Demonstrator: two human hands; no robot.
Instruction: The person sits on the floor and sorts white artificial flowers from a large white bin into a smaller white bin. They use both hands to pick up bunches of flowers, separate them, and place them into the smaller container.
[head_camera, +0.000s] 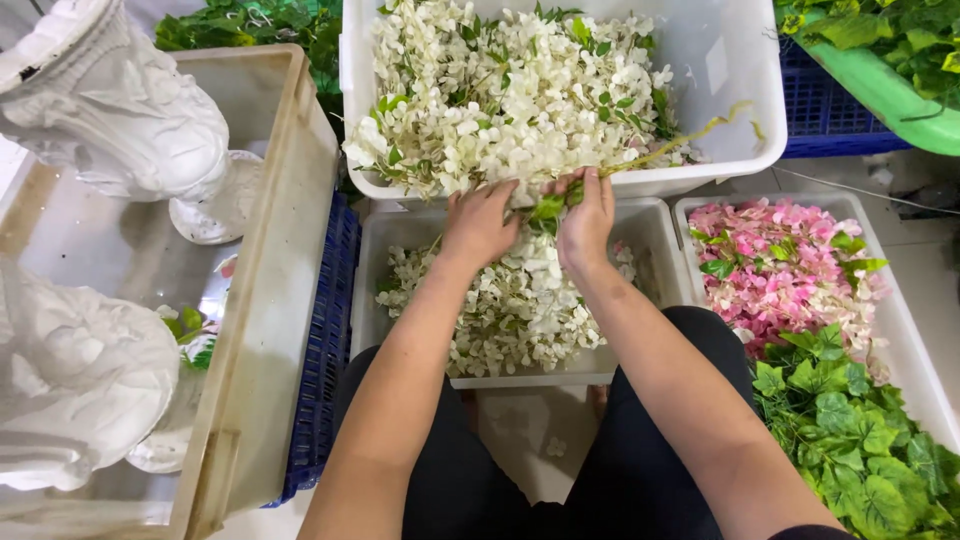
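At centre frame, your right hand (587, 222) is pinched shut on a white flower spray (535, 262) at its green stem end, where the leaves show between your fingers. Your left hand (478, 225) lies just beside it, fingers curled down onto the same blossoms; whether it truly grips them you cannot tell from here. The spray's long axis runs from the stem near your right hand down toward you, its blooms hanging over the small white tub (640, 222) below, which holds more white blossoms. A long thin green stem (670, 148) trails up and right from your right hand across the large white bin (740, 90) in the upper middle, heaped with white flowers. At right, another white tub (915, 330) holds pink flowers above and green leaves below. At left, a beige crate (270, 300) holds white plaster figures (110, 110).
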